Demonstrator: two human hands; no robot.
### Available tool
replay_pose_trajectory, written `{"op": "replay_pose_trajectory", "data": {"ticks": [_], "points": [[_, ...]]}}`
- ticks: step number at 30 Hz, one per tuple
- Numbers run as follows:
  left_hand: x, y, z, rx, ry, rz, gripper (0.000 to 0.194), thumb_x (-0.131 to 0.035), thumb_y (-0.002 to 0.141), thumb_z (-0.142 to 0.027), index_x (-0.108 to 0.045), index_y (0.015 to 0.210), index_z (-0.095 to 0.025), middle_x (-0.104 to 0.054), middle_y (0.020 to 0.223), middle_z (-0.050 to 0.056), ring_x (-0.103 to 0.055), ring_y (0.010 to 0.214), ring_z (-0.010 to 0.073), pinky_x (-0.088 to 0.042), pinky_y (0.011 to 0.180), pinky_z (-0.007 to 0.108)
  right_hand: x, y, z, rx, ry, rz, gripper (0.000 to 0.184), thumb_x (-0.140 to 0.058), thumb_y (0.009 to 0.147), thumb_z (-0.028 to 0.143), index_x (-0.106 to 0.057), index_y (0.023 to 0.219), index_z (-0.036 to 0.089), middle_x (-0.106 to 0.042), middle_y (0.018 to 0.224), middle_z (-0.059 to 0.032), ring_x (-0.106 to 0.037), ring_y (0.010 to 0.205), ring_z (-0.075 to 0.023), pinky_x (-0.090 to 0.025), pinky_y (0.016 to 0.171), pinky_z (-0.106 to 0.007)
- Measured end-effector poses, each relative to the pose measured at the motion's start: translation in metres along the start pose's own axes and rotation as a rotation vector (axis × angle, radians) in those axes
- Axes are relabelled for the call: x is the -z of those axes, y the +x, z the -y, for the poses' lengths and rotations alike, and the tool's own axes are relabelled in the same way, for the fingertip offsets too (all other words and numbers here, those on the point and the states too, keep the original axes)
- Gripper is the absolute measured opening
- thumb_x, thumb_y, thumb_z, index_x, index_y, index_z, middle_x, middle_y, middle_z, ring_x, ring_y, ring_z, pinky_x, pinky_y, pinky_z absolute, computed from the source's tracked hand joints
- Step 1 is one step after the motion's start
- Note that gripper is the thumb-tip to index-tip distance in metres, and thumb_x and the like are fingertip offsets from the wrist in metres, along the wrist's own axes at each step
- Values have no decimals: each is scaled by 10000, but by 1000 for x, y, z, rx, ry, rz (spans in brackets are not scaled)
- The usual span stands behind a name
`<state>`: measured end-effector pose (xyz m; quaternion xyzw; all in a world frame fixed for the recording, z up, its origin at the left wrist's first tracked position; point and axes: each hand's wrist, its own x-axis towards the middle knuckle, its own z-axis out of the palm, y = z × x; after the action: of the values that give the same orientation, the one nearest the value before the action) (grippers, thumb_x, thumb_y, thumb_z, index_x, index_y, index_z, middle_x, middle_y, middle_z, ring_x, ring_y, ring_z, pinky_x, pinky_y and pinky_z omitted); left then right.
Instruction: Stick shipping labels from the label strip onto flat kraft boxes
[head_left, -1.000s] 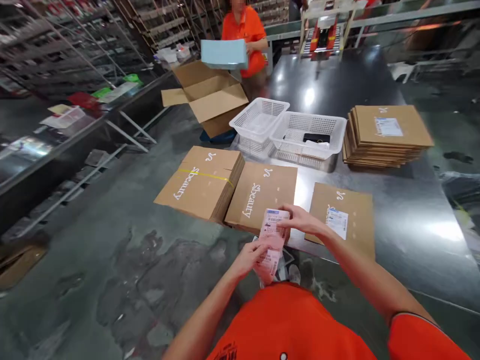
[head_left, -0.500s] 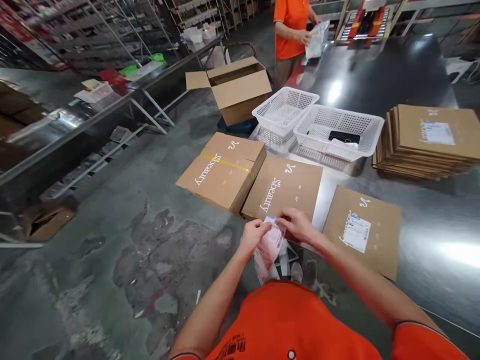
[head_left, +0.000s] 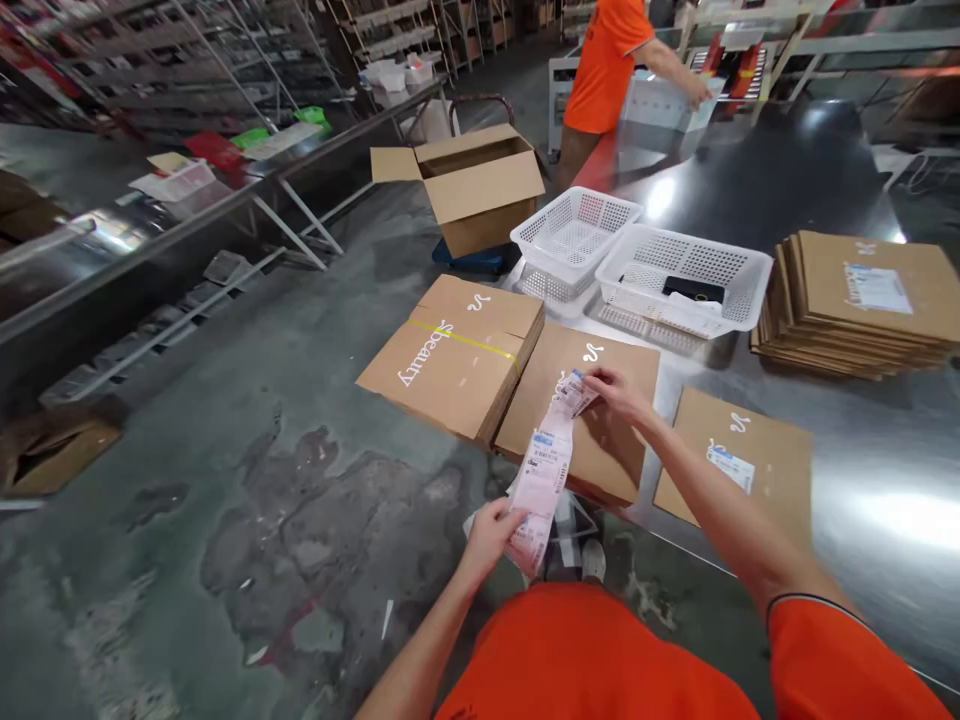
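Note:
My hands hold a long strip of printed shipping labels (head_left: 544, 475) stretched between them. My left hand (head_left: 491, 540) grips its lower end over the table's front edge, and my right hand (head_left: 619, 395) pinches its upper end above a flat kraft cardboard mailer (head_left: 592, 440) printed "Sbeauty". To the left of that mailer lies a bundle of mailers (head_left: 450, 360) tied with a yellow strap. To the right is a single mailer (head_left: 739, 475) with a white label stuck on it.
A steel table (head_left: 825, 480) carries a tall mailer stack (head_left: 855, 305) and white plastic baskets (head_left: 682, 280), one holding a black object (head_left: 694, 290). An open cardboard box (head_left: 469, 190) stands beyond it on the concrete floor. A co-worker in orange (head_left: 604, 70) handles a white basket (head_left: 664, 100). Shelving runs along the left.
My hands have drawn apart, pulling the label strip out long, with my right hand now farther up over the mailer. The co-worker has turned away and now handles a white basket.

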<state>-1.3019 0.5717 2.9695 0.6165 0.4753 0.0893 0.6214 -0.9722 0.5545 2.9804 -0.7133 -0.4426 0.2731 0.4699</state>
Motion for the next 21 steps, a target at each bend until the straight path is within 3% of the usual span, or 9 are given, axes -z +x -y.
{"op": "replay_pose_trajectory", "data": {"ticks": [5,10,12,15,18,21], "points": [[-10,12,-1,92,5,73,351,-691,577,-465,-611,577,-123,-515,540,-7,-419,549,109,-298,530,227,1,4,4,-4,-627,-73,282,-625,815,399,-604,947,151,-625,945,-80,-552,919,-240,-394,832,-363],[6,-21,32,290,-46,152,487,-739,499,-572,-632,631,-116,-512,526,-2,-413,492,104,-281,472,223,6,3,10,-45,-816,-38,533,-667,813,436,-521,1236,147,-591,1096,-136,-532,1012,-295,-398,852,-398],[17,-34,36,299,-93,129,538,-727,510,-620,-652,686,-118,-538,560,5,-441,501,114,-318,474,231,3,4,15,-34,-856,-71,514,-610,862,362,-482,1303,130,-574,1142,-158,-529,1027,-299,-414,846,-393],[27,-35,25,136,-26,68,460,-698,608,-580,-662,666,-125,-582,610,21,-510,586,144,-406,571,259,-26,3,21,56,-850,-73,365,-441,950,292,-547,1243,103,-553,1211,-168,-519,1081,-282,-403,930,-399],[29,-15,4,-121,73,-27,341,-635,728,-470,-711,720,-137,-682,854,74,-600,819,202,-461,779,298,-78,-18,25,117,-841,-97,476,-465,933,337,-503,1310,47,-411,1387,-202,-347,1295,-358,-257,1085,-511],[26,13,-15,-293,69,-118,305,-585,787,-397,-739,898,-159,-620,1228,110,-543,1163,248,-382,1020,342,-119,-55,23,440,-769,89,466,-466,916,321,-512,1330,113,-388,1429,-141,-235,1376,-335,-120,1152,-544]]}}
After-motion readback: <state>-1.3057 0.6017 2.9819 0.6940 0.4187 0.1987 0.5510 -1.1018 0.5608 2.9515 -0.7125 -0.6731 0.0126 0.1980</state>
